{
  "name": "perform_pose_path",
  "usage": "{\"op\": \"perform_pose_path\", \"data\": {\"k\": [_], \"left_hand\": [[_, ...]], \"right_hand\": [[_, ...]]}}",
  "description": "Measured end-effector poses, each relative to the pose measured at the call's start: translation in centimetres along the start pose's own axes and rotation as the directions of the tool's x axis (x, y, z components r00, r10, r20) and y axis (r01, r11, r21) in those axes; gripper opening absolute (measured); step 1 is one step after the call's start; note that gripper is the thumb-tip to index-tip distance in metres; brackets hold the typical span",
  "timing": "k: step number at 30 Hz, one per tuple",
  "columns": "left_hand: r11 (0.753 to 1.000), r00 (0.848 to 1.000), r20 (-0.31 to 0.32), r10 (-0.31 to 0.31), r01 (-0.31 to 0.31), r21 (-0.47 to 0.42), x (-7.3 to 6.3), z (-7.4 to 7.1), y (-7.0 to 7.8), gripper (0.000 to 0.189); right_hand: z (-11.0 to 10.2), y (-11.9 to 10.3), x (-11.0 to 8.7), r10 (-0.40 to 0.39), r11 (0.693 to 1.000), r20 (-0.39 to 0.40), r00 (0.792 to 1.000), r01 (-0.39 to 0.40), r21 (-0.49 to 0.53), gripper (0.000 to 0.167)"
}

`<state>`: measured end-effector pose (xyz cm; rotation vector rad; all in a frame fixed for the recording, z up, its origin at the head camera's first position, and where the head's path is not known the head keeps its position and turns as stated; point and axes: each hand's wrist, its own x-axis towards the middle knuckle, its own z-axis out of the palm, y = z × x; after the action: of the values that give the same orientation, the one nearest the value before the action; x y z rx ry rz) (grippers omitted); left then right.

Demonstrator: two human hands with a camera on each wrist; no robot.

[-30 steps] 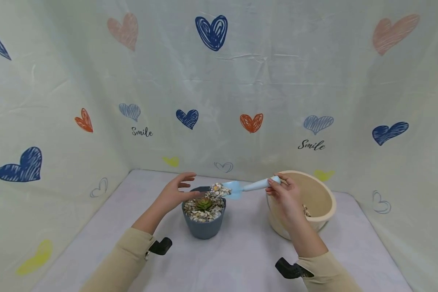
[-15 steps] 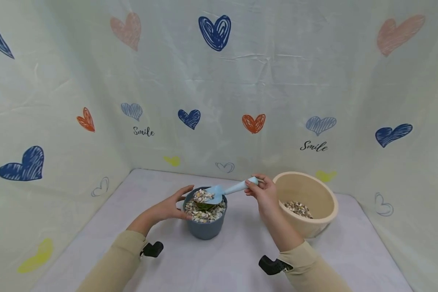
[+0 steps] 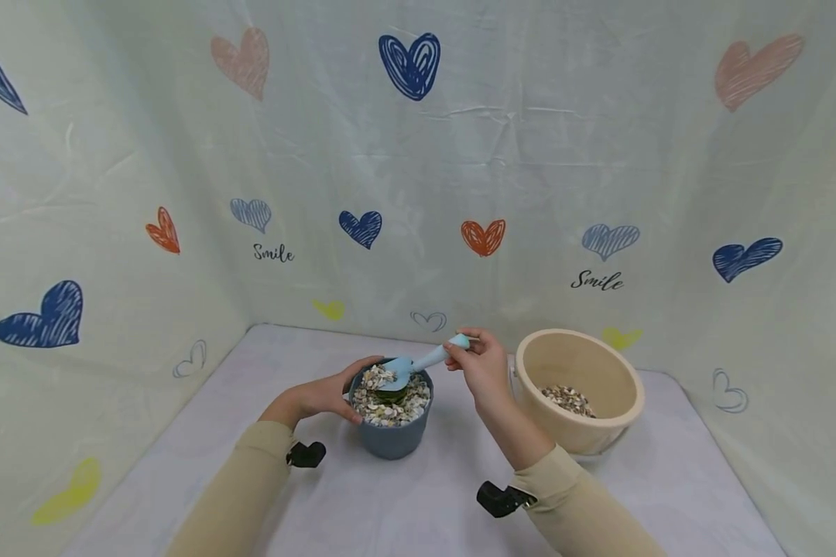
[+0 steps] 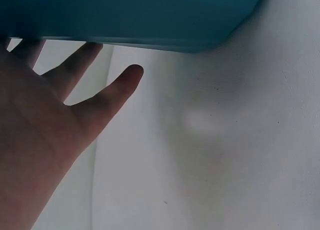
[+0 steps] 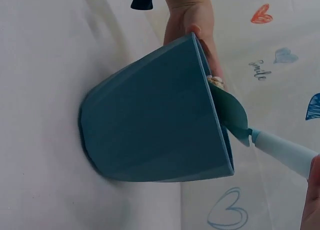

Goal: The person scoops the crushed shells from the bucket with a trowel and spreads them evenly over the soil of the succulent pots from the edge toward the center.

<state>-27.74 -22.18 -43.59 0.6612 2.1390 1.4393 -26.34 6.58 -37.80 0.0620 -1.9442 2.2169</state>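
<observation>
A blue-grey flowerpot (image 3: pixel 393 441) stands on the table, filled with pebbles (image 3: pixel 400 412) around a green succulent (image 3: pixel 392 396) that is partly hidden. My left hand (image 3: pixel 323 396) holds the pot's left side, thumb toward the front and fingers at the back. In the left wrist view, several fingers reach the pot's underside edge as seen there. My right hand (image 3: pixel 486 370) grips the handle end of a light blue trowel (image 3: pixel 428 358). Its tilted blade (image 5: pixel 231 110) dips over the pot's rim, above the succulent, with pebbles at its tip.
Right of the right hand stands a large cream bucket (image 3: pixel 623 363) with more pebbles (image 3: pixel 569 400) at its bottom. A white cloth covers the table (image 3: pixel 432 503). Behind hangs a pale curtain (image 3: pixel 418 155) printed with hearts.
My right hand has carried the loaded trowel leftward from beside the pot to over it, tipping the blade. My left hand has come from above the pot down to its left side.
</observation>
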Motion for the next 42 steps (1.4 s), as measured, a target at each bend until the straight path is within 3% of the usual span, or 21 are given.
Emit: {"op": "perform_pose_path", "data": {"k": [9, 20, 42], "left_hand": [[0.999, 0.999, -0.022, -0.050, 0.050, -0.012, -0.3, 0.2, 0.3, 0.110], [0.999, 0.997, -0.063, -0.047, 0.046, -0.017, -0.4, 0.9, 0.1, 0.110], [0.995, 0.985, -0.155, -0.077, 0.067, -0.068, -0.9, 2.7, 0.6, 0.110]], "right_hand": [[1.4, -1.2, 0.1, -0.028, 0.997, 0.035, 0.999, 0.031, -0.070, 0.034], [2.6, -2.7, 0.1, -0.108, 0.984, 0.137, 0.985, 0.126, -0.124, 0.031], [3.0, -3.7, -0.3, -0.169, 0.951, 0.207, 0.964, 0.215, -0.224, 0.027]]}}
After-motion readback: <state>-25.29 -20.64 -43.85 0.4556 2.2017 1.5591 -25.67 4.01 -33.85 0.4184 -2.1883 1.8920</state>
